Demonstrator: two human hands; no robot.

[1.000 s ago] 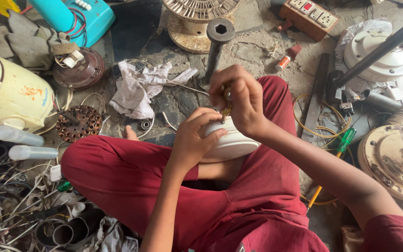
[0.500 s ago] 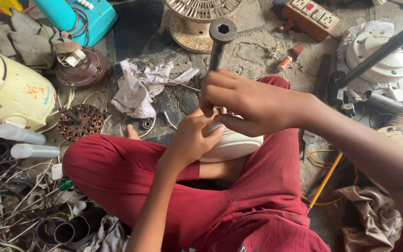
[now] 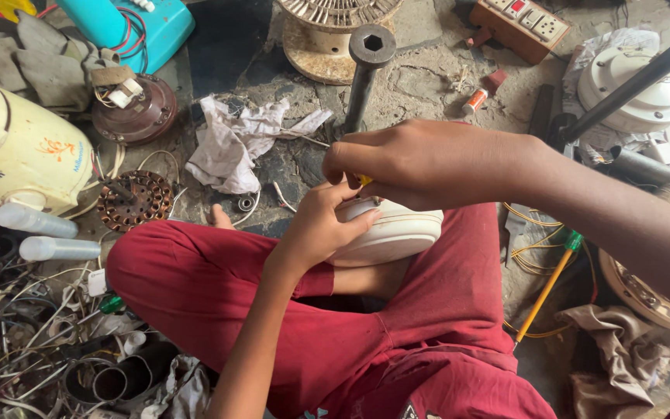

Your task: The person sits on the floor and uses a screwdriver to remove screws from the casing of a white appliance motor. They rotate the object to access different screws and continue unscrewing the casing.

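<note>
I sit cross-legged in red trousers with a round cream-white fan motor cover (image 3: 397, 233) resting on my lap. My left hand (image 3: 321, 225) cups its left side and steadies it. My right hand (image 3: 412, 164) reaches across from the right and is closed around a small yellow-handled tool (image 3: 364, 181), of which only a tip shows, pressed down at the cover's top. The tool's working end is hidden by my fingers.
On the stone floor: crumpled cloth (image 3: 234, 140), a dark hex socket pipe (image 3: 366, 70), a copper-wound stator (image 3: 132, 200), a cream appliance (image 3: 17, 155), a switchboard (image 3: 519, 23), a yellow screwdriver (image 3: 548, 283), white fan housing (image 3: 645, 85), a wire heap (image 3: 25, 341).
My right forearm has swung from upright to lying across the view from the right, and the hand has twisted over the tool. The left hand stays on the cover.
</note>
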